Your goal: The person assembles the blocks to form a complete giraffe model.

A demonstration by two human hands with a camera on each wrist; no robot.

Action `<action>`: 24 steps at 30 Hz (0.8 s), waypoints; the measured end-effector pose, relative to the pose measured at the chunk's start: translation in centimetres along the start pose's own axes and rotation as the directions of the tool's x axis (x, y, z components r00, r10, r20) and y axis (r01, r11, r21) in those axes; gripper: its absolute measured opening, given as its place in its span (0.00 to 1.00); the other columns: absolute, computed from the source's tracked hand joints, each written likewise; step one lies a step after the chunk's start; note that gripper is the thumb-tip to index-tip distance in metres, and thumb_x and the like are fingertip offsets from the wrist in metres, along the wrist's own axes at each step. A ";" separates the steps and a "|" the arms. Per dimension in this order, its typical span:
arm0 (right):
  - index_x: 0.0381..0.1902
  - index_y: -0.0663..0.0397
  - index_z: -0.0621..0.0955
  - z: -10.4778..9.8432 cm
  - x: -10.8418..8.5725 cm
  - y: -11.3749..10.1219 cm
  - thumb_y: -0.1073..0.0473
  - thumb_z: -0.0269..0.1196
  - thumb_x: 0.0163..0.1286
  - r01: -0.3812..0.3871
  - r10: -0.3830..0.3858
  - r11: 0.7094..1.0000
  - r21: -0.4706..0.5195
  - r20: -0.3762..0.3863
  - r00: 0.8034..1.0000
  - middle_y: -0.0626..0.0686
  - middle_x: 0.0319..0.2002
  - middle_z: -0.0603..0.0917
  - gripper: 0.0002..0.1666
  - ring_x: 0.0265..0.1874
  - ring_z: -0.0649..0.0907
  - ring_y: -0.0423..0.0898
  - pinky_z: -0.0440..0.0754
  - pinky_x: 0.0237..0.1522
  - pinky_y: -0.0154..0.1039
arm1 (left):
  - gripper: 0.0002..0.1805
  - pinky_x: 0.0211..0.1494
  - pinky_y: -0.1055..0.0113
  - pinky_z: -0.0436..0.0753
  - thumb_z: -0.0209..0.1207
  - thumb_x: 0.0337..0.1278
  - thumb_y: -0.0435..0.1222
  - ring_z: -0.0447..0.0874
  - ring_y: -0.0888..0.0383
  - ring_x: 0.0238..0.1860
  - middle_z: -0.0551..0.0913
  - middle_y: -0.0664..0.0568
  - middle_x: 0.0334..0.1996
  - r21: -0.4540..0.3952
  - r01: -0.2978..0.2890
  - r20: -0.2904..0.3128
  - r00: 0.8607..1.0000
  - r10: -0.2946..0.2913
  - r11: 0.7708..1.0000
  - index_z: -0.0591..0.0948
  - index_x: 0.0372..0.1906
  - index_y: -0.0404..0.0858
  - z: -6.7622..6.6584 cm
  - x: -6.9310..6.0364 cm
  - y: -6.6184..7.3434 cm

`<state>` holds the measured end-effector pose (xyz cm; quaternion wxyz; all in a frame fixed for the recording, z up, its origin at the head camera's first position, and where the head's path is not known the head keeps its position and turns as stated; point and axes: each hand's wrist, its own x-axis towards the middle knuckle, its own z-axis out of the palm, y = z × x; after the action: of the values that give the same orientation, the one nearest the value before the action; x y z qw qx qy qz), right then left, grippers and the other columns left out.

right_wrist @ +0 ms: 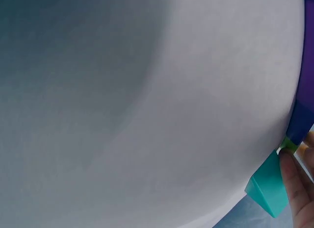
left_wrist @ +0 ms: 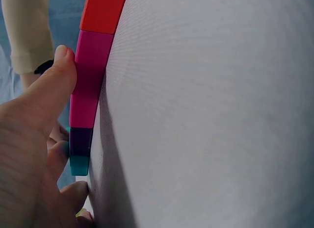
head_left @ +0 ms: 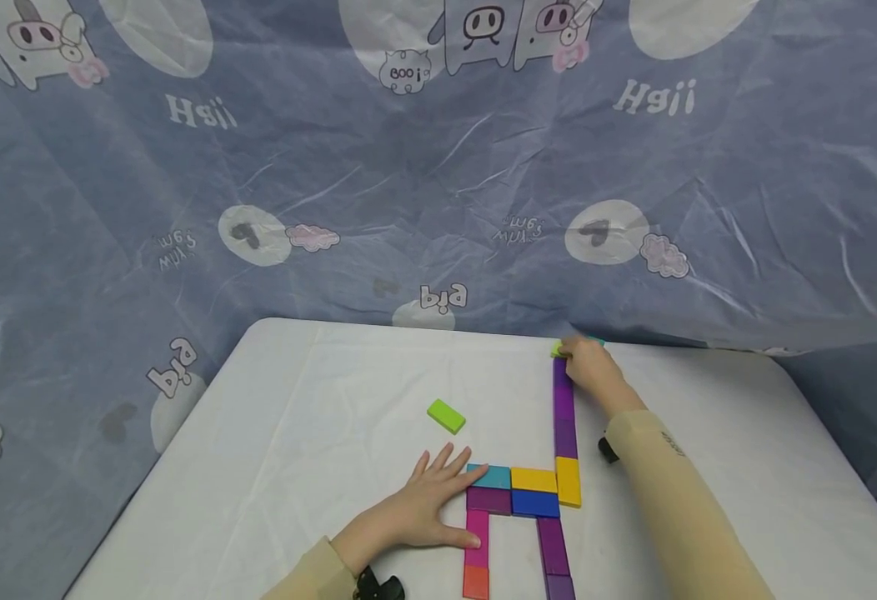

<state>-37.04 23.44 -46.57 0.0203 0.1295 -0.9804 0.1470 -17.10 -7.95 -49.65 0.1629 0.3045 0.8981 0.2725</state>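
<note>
Flat coloured blocks lie edge to edge on a white-covered table. My left hand (head_left: 431, 504) rests with fingers spread; its thumb touches the pink block (left_wrist: 89, 81), and a fingertip is on the teal block (head_left: 493, 477). At the far end of the purple column (head_left: 564, 400), my right hand (head_left: 592, 367) pinches a lime-green block (head_left: 556, 349), its fingertips partly covering it. Beside those fingers is a turquoise block (right_wrist: 269, 185), mostly hidden behind the hand in the head view. Yellow (head_left: 533, 480) and blue (head_left: 535, 503) blocks join the rows.
A loose lime-green block (head_left: 446, 416) lies beyond my left hand. Nearer are an orange-red block (head_left: 476, 582) and a purple leg of blocks (head_left: 553, 546). A patterned blue-grey cloth (head_left: 438, 167) hangs behind the table's far edge.
</note>
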 end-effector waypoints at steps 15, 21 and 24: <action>0.58 0.71 0.78 -0.1 -0.5 1.3 0.72 0.46 0.67 0.025 -0.027 0.998 0.050 0.032 0.999 0.67 0.65 0.74 0.25 0.67 0.70 0.68 0.67 0.67 0.61 | 0.50 0.78 0.37 0.38 0.65 0.50 0.62 0.37 0.45 0.81 0.49 0.52 0.80 0.015 -0.006 0.001 1.000 0.006 1.000 0.55 0.77 0.61 -0.1 0.0 0.1; 0.58 0.72 0.78 -0.2 -0.7 1.0 0.72 0.46 0.66 0.024 -0.026 0.997 0.074 0.027 0.999 0.68 0.64 0.75 0.25 0.66 0.70 0.68 0.67 0.67 0.61 | 0.50 0.78 0.37 0.38 0.65 0.50 0.62 0.36 0.45 0.81 0.49 0.51 0.80 0.008 -0.002 -0.001 1.000 0.002 1.000 0.55 0.77 0.61 -0.1 -0.1 0.0; 0.59 0.72 0.77 -0.1 -0.6 0.9 0.72 0.46 0.67 0.015 -0.018 0.997 0.078 0.030 0.999 0.68 0.65 0.74 0.25 0.67 0.70 0.67 0.67 0.68 0.61 | 0.50 0.78 0.38 0.37 0.65 0.50 0.62 0.36 0.46 0.81 0.49 0.52 0.80 0.001 0.003 -0.001 1.000 -0.003 1.000 0.55 0.77 0.61 -0.1 -0.1 0.0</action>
<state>-36.67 24.43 -46.73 0.0013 0.1405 -0.9730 0.1829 -17.08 -7.99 -49.57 0.1628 0.3032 0.8986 0.2721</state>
